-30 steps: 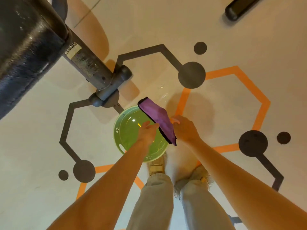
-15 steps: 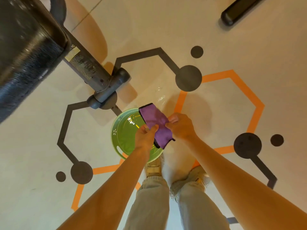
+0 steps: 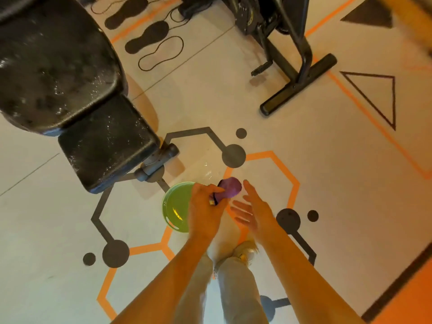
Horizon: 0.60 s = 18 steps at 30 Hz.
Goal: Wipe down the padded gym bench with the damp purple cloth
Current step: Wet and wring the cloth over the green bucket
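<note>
Left hand (image 3: 205,206) grip pinches bunched purple cloth (image 3: 230,188) above green basin (image 3: 174,206); right hand (image 3: 252,206) spread. Padded bench (image 3: 70,90), 10 o'clock, speckled, wiping not begun.

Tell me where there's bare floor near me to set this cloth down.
Bare floor lies right of your right hand, inside the orange hexagon, and more between the bench and the exercise machine's foot. It is crowded at your feet: the green bowl sits under your left hand holding the cloth, with the bench leg close behind.
</note>
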Available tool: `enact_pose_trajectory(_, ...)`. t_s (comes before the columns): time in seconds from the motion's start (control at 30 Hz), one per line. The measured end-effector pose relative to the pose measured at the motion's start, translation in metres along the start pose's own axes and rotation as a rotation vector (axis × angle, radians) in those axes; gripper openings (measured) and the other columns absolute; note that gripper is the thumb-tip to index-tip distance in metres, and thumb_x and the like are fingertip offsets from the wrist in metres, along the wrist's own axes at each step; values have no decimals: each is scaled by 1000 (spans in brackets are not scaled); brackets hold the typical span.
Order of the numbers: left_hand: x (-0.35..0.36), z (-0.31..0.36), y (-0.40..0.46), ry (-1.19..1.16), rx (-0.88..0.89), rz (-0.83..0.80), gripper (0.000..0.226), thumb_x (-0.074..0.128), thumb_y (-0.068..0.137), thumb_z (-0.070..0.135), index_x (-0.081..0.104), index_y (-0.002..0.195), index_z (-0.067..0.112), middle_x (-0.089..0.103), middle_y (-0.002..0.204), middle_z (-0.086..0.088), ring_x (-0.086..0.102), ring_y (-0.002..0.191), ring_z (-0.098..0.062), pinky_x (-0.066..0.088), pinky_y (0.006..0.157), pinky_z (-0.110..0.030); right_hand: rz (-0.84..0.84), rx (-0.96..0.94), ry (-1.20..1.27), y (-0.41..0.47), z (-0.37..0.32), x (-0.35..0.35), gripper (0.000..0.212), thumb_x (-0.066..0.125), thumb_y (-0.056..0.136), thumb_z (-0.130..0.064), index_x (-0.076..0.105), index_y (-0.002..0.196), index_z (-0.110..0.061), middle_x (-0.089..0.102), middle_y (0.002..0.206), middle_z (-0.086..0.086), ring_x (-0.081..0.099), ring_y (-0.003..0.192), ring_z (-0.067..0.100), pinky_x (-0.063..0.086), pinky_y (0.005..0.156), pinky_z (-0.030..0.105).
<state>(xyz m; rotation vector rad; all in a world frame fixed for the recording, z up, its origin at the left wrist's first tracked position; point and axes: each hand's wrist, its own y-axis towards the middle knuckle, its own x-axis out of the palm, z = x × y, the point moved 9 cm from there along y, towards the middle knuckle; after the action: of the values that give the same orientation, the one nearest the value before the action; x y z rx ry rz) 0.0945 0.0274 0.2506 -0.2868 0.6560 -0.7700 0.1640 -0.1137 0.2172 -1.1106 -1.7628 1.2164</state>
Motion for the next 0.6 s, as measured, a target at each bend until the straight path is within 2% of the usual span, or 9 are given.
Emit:
enact_pose_trajectory(0.07, -7, 39, -25, 27, 54, -30, 35, 79, 80, 19, 57, 80, 46, 53, 101, 3, 54, 83, -8, 50, 74, -25, -79, 2, 76, -41, -9, 14, 50, 43, 96, -52, 56, 122, -11, 63, 115, 19, 59, 112, 34, 45, 102, 47)
enact_pose_trajectory(0.1, -6, 53, -36, 67, 80, -55, 28, 78, 80, 19, 61, 83, 41, 49, 99, 8, 52, 82, -6, 49, 72, -22, -100, -38, 114, -53, -14, 19, 48, 45, 96, -48, 57, 120, -8, 63, 115, 20, 61, 107, 33, 49, 95, 44)
enact_pose_trajectory(0.17, -5, 78, -58, 112, 135, -117, 19, 75, 82, 18, 69, 95, 30, 45, 96, 11, 49, 80, -4, 42, 67, -11, -28, -138, 148, -75, -26, 16, 41, 54, 93, -29, 58, 121, 1, 63, 115, 22, 62, 103, 35, 52, 88, 42)
enact_pose_trajectory(0.23, -4, 102, -79, 80, 185, -230, 23, 74, 83, 21, 70, 103, 31, 46, 98, 10, 49, 77, -1, 40, 67, -7, 114, -224, 92, -96, -44, 2, 37, 56, 92, -12, 56, 126, 4, 64, 115, 24, 63, 98, 40, 53, 82, 43)
enact_pose_trajectory(0.3, -5, 112, -92, 55, 193, -346, 26, 73, 85, 20, 66, 105, 35, 50, 102, 9, 51, 75, 1, 44, 68, -8, 210, -265, -52, -116, -64, -14, 35, 55, 91, -2, 55, 125, 7, 63, 112, 25, 61, 89, 38, 50, 72, 37)
enact_pose_trajectory(0.43, -32, 92, -100, 83, 59, -413, 18, 69, 89, 19, 68, 107, 23, 63, 115, 0, 63, 94, -13, 52, 77, -16, 316, -268, -277, -138, -86, -59, 43, 59, 88, 3, 53, 130, 1, 60, 126, 23, 59, 103, 38, 51, 72, 32)
enact_pose_trajectory(0.5, -49, 72, -99, 108, -31, -401, 19, 66, 92, 14, 68, 110, 18, 64, 112, -1, 60, 96, -14, 44, 73, -4, 339, -274, -339, -146, -92, -87, 42, 59, 88, 5, 54, 129, 3, 60, 125, 24, 58, 95, 34, 52, 62, 29)
enact_pose_trajectory(0.53, -59, 59, -98, 124, -100, -392, 20, 63, 93, 14, 67, 113, 16, 63, 108, 2, 59, 96, -13, 42, 71, -3, 353, -258, -362, -146, -92, -101, 40, 58, 88, 6, 55, 128, 4, 60, 125, 27, 57, 94, 33, 51, 63, 31)
enact_pose_trajectory(0.6, -81, 32, -94, 181, -212, -323, 16, 63, 92, 18, 69, 106, 23, 66, 106, 4, 62, 99, -16, 47, 79, -14, 378, -224, -446, -149, -98, -125, 36, 55, 89, 9, 57, 124, 8, 59, 124, 32, 55, 93, 31, 46, 68, 36)
